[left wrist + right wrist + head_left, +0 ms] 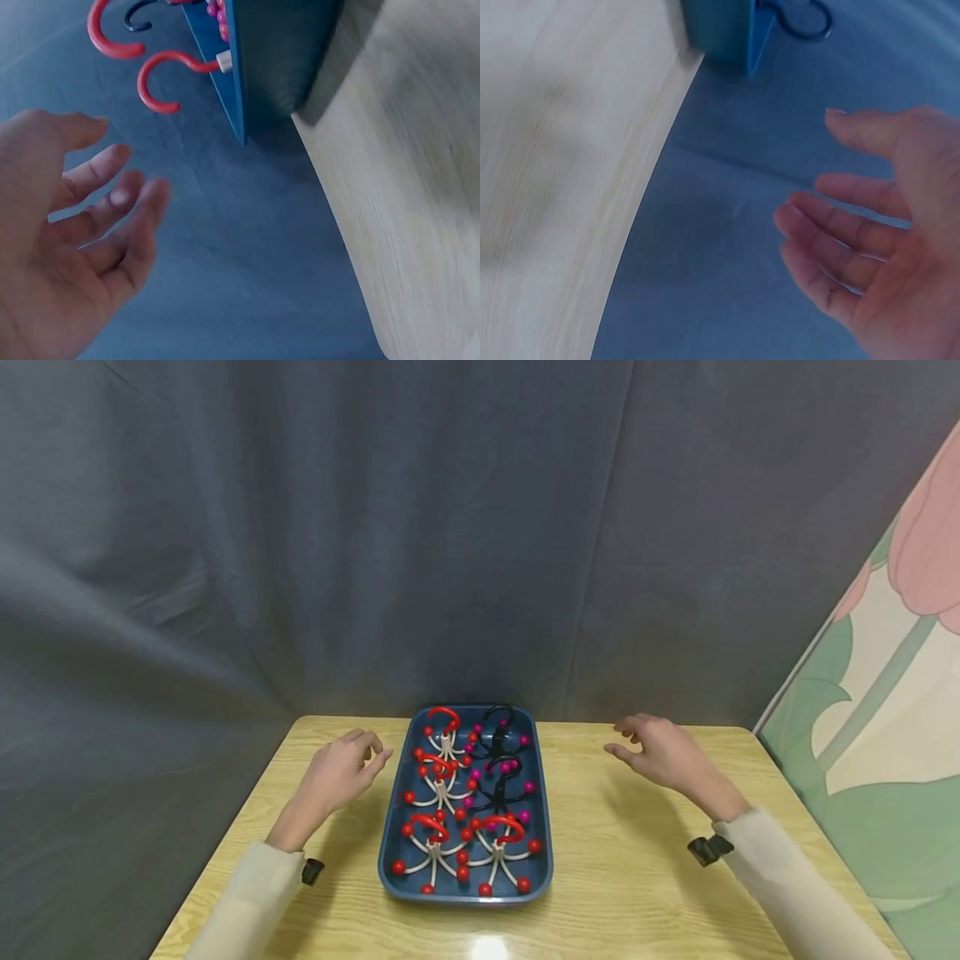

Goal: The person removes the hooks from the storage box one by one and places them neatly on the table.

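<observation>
A dark blue tray [467,899] stands on the table, holding several hook-topped hangers with curved arms that end in small balls. Some have a red hook [426,821], pale arms and red balls; two are black hangers [498,797] with magenta balls. My left hand [339,774] hovers beside the tray's left side, its loosely bent fingers holding nothing. Out to the right of the tray, my right hand [663,753] is raised above the table with relaxed fingers and nothing in them. In the left wrist view, red hooks [159,58] stick up past the tray wall [274,60].
The light wooden table [615,877] ends at the back against a dark grey-blue curtain [480,543]. A panel with painted tulips [892,727] borders the right side. Black wrist cameras [708,849] sit at both cuffs.
</observation>
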`<state>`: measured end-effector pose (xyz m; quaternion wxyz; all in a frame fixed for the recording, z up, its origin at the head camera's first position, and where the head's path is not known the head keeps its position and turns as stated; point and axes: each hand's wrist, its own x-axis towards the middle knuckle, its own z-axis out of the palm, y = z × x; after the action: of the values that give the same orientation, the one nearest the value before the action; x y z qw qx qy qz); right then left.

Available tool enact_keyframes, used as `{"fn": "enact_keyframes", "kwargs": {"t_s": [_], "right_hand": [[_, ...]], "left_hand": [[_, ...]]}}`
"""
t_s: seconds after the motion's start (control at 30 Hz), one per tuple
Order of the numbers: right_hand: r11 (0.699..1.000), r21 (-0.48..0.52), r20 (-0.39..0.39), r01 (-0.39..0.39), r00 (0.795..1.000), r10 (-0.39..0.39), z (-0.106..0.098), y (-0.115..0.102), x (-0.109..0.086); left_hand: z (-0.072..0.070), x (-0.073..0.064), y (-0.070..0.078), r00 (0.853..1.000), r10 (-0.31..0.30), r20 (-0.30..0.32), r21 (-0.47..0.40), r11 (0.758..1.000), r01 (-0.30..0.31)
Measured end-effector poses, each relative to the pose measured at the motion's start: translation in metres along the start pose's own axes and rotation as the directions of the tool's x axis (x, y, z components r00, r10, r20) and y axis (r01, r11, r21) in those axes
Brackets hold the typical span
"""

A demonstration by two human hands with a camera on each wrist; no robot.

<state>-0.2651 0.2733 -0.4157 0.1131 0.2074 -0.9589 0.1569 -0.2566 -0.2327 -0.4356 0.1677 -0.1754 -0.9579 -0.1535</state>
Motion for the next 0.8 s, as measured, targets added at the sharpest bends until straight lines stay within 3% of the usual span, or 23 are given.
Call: {"fn": "enact_keyframes", "kwargs": {"t_s": [0.13,0.23,0.43,0.57,0.8], "right_hand": [[0.999,0.039,0.007,0.024,1.000,-0.024,0.001,-0.017,-0.004],[0.996,0.089,0.024,0.032,0.999,-0.034,0.001,-0.030,-0.007],[0.979,0.197,0.051,0.050,0.997,-0.061,-0.001,-0.054,-0.011],[0.967,0.247,0.058,0.063,0.995,-0.080,0.000,-0.068,-0.015],[0.940,0.333,0.095,0.076,0.989,-0.113,0.006,-0.087,-0.020]], "left_hand": [[0.001,-0.010,0.006,1.000,-0.004,0.026,-0.068,0.998,0.006],[0.002,-0.014,0.007,0.996,-0.060,0.059,-0.164,0.984,0.069],[0.009,-0.015,0.001,0.976,-0.175,0.130,-0.308,0.928,0.208],[0.014,-0.014,-0.005,0.962,-0.213,0.172,-0.352,0.899,0.262],[0.023,-0.009,-0.014,0.932,-0.275,0.235,-0.450,0.819,0.356]]}}
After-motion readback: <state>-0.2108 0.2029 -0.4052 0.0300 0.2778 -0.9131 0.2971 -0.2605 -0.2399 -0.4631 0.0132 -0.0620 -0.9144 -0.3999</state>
